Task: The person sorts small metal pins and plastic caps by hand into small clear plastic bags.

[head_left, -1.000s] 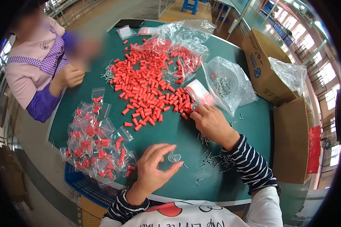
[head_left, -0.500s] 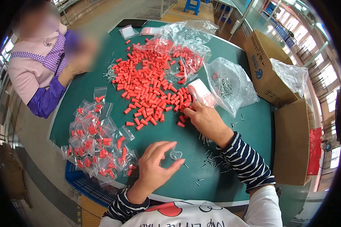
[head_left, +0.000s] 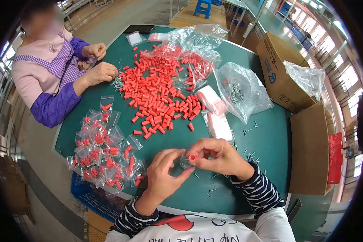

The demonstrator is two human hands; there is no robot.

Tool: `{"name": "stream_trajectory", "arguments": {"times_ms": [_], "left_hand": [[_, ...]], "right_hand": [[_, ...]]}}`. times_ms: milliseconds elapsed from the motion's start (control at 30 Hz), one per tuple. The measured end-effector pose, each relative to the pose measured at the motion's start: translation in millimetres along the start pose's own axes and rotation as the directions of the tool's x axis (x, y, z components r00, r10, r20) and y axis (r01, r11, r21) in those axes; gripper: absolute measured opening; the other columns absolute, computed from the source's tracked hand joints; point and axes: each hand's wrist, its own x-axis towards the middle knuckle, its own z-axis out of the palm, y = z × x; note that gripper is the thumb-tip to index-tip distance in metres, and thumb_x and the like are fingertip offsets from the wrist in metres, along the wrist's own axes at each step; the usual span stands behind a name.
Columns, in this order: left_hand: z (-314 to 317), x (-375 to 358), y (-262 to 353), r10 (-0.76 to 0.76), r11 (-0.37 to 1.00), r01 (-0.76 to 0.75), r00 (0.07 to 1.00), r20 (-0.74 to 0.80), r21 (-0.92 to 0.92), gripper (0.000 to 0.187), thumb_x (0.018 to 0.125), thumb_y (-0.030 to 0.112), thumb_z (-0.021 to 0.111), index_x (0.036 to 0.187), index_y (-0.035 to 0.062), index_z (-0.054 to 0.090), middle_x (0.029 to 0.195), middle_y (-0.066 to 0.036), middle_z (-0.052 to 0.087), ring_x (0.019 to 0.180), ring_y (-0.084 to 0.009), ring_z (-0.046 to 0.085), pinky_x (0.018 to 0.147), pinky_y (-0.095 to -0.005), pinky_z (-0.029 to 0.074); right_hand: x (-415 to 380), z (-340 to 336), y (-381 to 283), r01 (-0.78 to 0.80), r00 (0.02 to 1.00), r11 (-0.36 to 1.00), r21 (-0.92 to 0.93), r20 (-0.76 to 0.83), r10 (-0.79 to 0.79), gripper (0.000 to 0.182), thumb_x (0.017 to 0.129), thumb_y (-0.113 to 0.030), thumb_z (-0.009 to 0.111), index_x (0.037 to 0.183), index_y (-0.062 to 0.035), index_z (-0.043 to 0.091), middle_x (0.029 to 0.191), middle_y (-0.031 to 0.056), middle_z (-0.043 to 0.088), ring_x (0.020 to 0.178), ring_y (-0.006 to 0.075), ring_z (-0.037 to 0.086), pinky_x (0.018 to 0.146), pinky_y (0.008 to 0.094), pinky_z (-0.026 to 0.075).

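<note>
My left hand (head_left: 163,175) holds a small clear zip bag (head_left: 184,162) between thumb and fingers, its mouth spread. At that mouth my right hand (head_left: 222,157) pinches a red tapered plastic cap (head_left: 192,157), hollow end showing; whether it grips more than one is hidden. Beyond both hands spreads a large heap of red caps (head_left: 157,84). Left of my left hand lie many filled zip bags (head_left: 105,151) with red caps and screws inside. Loose screws (head_left: 252,156) lie around my right wrist, and a stack of flat zip bags (head_left: 220,127) lies just past that hand.
A co-worker's hands (head_left: 103,73) are at the far left beside a small screw pile (head_left: 117,82). A large clear bag (head_left: 248,94) with screws lies at the right, near open cardboard boxes (head_left: 284,76). A blue basket (head_left: 94,201) sits below the table's left edge.
My right hand has come back from the heap with a red cap to the bag in my left hand. The flat zip bags have shifted toward me. The co-worker's hands have moved.
</note>
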Motion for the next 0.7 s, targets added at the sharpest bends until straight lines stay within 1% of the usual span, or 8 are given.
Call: {"name": "stream_trajectory", "arguments": {"times_ms": [33, 133, 233, 333, 433, 533, 633, 700], "left_hand": [[0.5, -0.6, -0.7, 0.006, 1.0, -0.006, 1.0, 0.0, 0.004, 0.053, 0.064, 0.006, 0.085, 0.112, 0.0036, 0.065, 0.106, -0.009, 0.066, 0.08, -0.0175, 0.061, 0.061, -0.0282, 0.047], [1.2, -1.4, 0.2, 0.008, 1.0, -0.008, 1.0, -0.006, 0.0, 0.054, 0.064, 0.005, 0.085, 0.114, 0.0036, 0.064, 0.108, -0.009, 0.066, 0.083, -0.0178, 0.062, 0.061, -0.028, 0.047], [1.2, -2.4, -0.5, 0.021, 1.0, -0.021, 1.0, 0.005, 0.009, 0.055, 0.064, 0.005, 0.085, 0.114, 0.0036, 0.064, 0.108, -0.01, 0.066, 0.082, -0.0181, 0.062, 0.062, -0.0279, 0.048], [1.6, -1.8, 0.0, 0.034, 0.999, -0.034, 0.999, -0.004, 0.0, 0.054, 0.064, 0.005, 0.085, 0.113, 0.0037, 0.064, 0.108, -0.01, 0.066, 0.083, -0.0184, 0.062, 0.062, -0.0281, 0.048], [0.6, -1.1, 0.7, 0.025, 1.0, -0.025, 1.0, 0.013, -0.004, 0.053, 0.064, 0.005, 0.085, 0.113, 0.0037, 0.064, 0.107, -0.01, 0.066, 0.083, -0.0187, 0.062, 0.062, -0.0283, 0.048], [0.3, -0.7, 1.9, 0.022, 1.0, -0.022, 1.0, 0.014, 0.017, 0.053, 0.064, 0.005, 0.085, 0.112, 0.0038, 0.064, 0.107, -0.009, 0.066, 0.084, -0.0189, 0.062, 0.062, -0.0286, 0.048], [1.0, -1.9, -0.1, 0.028, 1.0, -0.028, 0.999, 0.017, 0.007, 0.053, 0.064, 0.006, 0.085, 0.113, 0.0039, 0.064, 0.107, -0.009, 0.066, 0.084, -0.0187, 0.062, 0.062, -0.0289, 0.047], [-0.3, -0.1, 2.9, 0.008, 1.0, -0.008, 1.0, -0.002, 0.014, 0.051, 0.064, 0.009, 0.087, 0.11, 0.0039, 0.064, 0.104, -0.008, 0.066, 0.08, -0.018, 0.06, 0.061, -0.0287, 0.047]], "right_hand": [[-1.3, 0.9, -1.0, 0.012, 1.0, 0.996, -0.093, 0.006, -0.012, 0.014, 0.089, -0.006, 0.069, 0.103, -0.0043, 0.069, 0.088, -0.0009, 0.065, 0.076, 0.0031, 0.058, 0.062, 0.0197, 0.046], [-0.8, -0.3, -4.4, 0.093, 0.995, 0.927, -0.364, 0.017, -0.093, 0.017, 0.087, -0.005, 0.07, 0.104, -0.0032, 0.069, 0.089, 0.0031, 0.068, 0.076, 0.0076, 0.062, 0.063, 0.0237, 0.05], [-2.8, -2.1, -6.6, 0.064, 0.998, 0.89, -0.451, 0.025, -0.058, 0.017, 0.086, -0.008, 0.073, 0.103, -0.0055, 0.072, 0.091, 0.0013, 0.068, 0.076, 0.0065, 0.061, 0.064, 0.0223, 0.048], [-3.8, 0.0, -11.8, 0.123, 0.991, 0.878, -0.462, 0.004, -0.137, 0.019, 0.085, -0.009, 0.074, 0.103, -0.004, 0.071, 0.091, 0.0027, 0.068, 0.075, 0.0088, 0.062, 0.064, 0.0228, 0.049], [-5.9, 0.5, -13.8, 0.004, 0.997, 0.944, -0.33, -0.076, -0.031, 0.021, 0.085, -0.01, 0.075, 0.103, -0.0016, 0.069, 0.091, 0.005, 0.069, 0.076, 0.0116, 0.064, 0.065, 0.0246, 0.05], [-5.2, 4.4, -10.0, 0.126, 0.988, 0.932, -0.339, -0.038, -0.147, 0.024, 0.085, -0.01, 0.075, 0.105, -0.0006, 0.066, 0.094, 0.007, 0.068, 0.077, 0.0124, 0.065, 0.065, 0.0245, 0.05], [-2.7, 6.7, -14.0, 0.235, 0.971, 0.868, -0.438, 0.073, -0.226, 0.025, 0.086, -0.007, 0.074, 0.108, -0.0017, 0.065, 0.098, 0.0067, 0.067, 0.077, 0.0123, 0.064, 0.066, 0.0254, 0.051], [-5.3, 6.3, -13.9, 0.171, 0.977, 0.889, -0.425, -0.041, -0.208, 0.027, 0.087, -0.006, 0.07, 0.112, -0.0014, 0.063, 0.1, 0.0083, 0.065, 0.08, 0.0148, 0.065, 0.065, 0.027, 0.051]]}}
